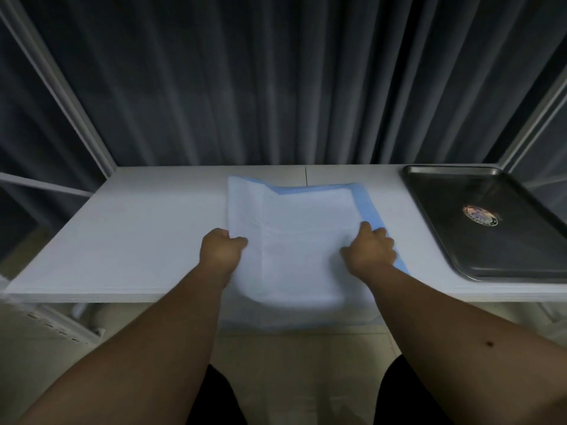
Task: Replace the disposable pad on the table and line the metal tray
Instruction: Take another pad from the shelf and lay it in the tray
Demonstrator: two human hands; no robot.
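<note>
**A:** Head cam's pretty smeary. What can't you make out?

**B:** The near end of the disposable pad [294, 234] is blurred where it droops over the table's [138, 228] front edge. Its far left corner is folded over, so the blue border only shows along the far and right sides. The metal tray [445, 222] is cut off by the frame at 3 o'clock, and its round sticker [480, 215] is unreadable.

**A:** Room to move?

**B:** Bare tabletop from the pad out to 9 o'clock. The tray sits apart from the pad at 2 o'clock, near the right edge.

**A:** And the grip?

**B:** Left hand [219, 251] has fingers curled around the pad's left edge. Right hand [369, 248] pinches the right edge beside the blue border. The pad spans between them, at table centre.
</note>
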